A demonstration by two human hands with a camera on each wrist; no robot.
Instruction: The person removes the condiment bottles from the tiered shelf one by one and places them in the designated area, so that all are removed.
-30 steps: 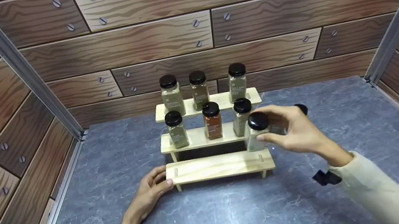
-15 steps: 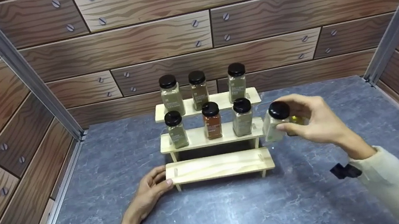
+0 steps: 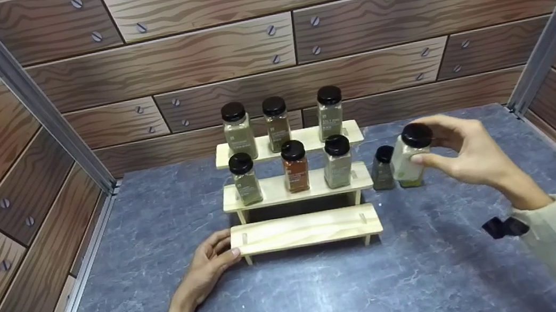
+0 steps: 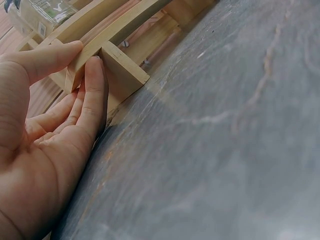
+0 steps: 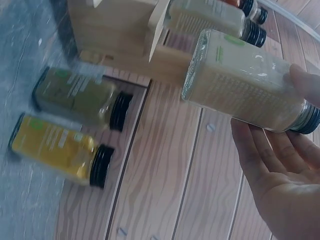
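My right hand (image 3: 471, 157) grips a spice jar (image 3: 409, 159) with a black lid and pale contents, to the right of the wooden spice rack (image 3: 306, 230). In the right wrist view the held jar (image 5: 240, 82) is off the table, thumb on one side and fingers on the other. A dark green jar (image 3: 382, 169) and a yellow jar (image 5: 55, 147) stand on the table beyond it; in the head view the held jar mostly hides the yellow one. At the rack's lowest step, my left hand (image 3: 205, 267) pinches the left end between thumb (image 4: 55, 60) and fingers.
Three black-lidded jars, one of them a green jar (image 3: 239, 134), stand on the top step. The middle step bears a green jar (image 3: 247, 181), a red-orange jar (image 3: 296, 169) and a greyish jar (image 3: 338, 165). Wood-patterned walls (image 3: 222, 56) enclose the grey table (image 3: 308, 302).
My right hand has carried the pale jar from the rack's right end rightward and away from it, uncovering the dark green jar. The left hand stays put on the rack.
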